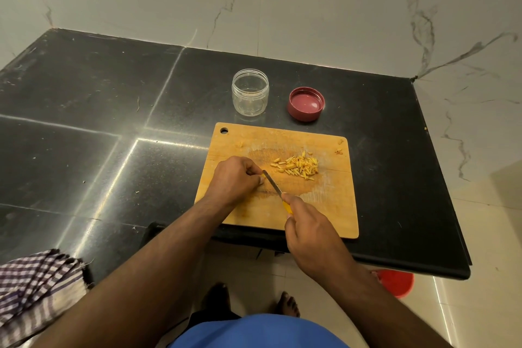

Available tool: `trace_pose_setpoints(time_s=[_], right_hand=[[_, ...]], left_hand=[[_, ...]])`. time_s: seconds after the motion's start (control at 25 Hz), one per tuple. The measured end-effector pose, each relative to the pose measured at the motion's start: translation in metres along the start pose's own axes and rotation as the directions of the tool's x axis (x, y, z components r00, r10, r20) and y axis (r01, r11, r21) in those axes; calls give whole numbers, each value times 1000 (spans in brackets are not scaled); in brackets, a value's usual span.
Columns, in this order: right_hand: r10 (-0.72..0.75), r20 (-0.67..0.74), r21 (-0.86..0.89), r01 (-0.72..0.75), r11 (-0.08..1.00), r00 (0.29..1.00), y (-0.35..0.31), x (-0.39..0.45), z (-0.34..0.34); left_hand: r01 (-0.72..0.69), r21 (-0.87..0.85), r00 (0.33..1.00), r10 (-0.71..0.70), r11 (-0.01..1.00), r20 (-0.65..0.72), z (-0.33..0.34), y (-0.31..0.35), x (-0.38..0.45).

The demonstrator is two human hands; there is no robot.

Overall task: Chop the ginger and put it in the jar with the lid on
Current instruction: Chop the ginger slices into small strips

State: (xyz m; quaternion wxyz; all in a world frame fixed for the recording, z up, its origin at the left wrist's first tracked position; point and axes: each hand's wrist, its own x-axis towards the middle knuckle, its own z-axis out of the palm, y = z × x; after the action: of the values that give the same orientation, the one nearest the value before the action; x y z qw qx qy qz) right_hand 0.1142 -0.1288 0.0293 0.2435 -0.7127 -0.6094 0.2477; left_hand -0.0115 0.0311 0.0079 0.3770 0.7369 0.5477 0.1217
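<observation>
- Worktop (99, 121): black polished stone with pale joint lines, set against marble-patterned wall tiles.
- Cutting board (324, 206): wooden, with a hang hole at its far-left corner, lying at the near edge of the worktop. The surface is scored and stained yellow.
- Chopped ginger (298, 165): a loose heap of short yellow sticks on the right-centre of the board; a few stray bits lie near the far-right corner and the far-left area.
- Left hand (236, 178): fingers curled and pinching a small yellow piece of ginger (262, 176) against the board, right beside the blade. The piece is mostly hidden by the fingertips.
- Right hand (309, 230): fingers wrapped around the yellow handle of a knife (272, 182). The blade is angled toward the far left, its tip next to the left fingertips.
- Jar (250, 92): clear plastic, upright, open, standing on the worktop just beyond the board. It looks nearly empty, with only faint specks inside.
- Lid (306, 104): dark red, resting upside down to the right of the jar, apart from it.
- Checked cloth (36, 288): purple and white, draped at the near-left edge.
- Red bucket (395, 282): on the floor, partly under the worktop's right end.
- Writing: no readable labels or brands on any item.
</observation>
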Motion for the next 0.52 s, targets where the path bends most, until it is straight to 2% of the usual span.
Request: trace_pose_setpoints(time_s=[0.24, 0.52], right_hand=[[10, 44, -82, -6, 997, 999, 0, 5, 4], [29, -6, -29, -29, 999, 1000, 1, -18, -4]], left_hand=[[-5, -4, 1000, 5, 1000, -6, 1, 0, 0], [-2, 6, 1000, 2, 1000, -9, 0, -1, 0]])
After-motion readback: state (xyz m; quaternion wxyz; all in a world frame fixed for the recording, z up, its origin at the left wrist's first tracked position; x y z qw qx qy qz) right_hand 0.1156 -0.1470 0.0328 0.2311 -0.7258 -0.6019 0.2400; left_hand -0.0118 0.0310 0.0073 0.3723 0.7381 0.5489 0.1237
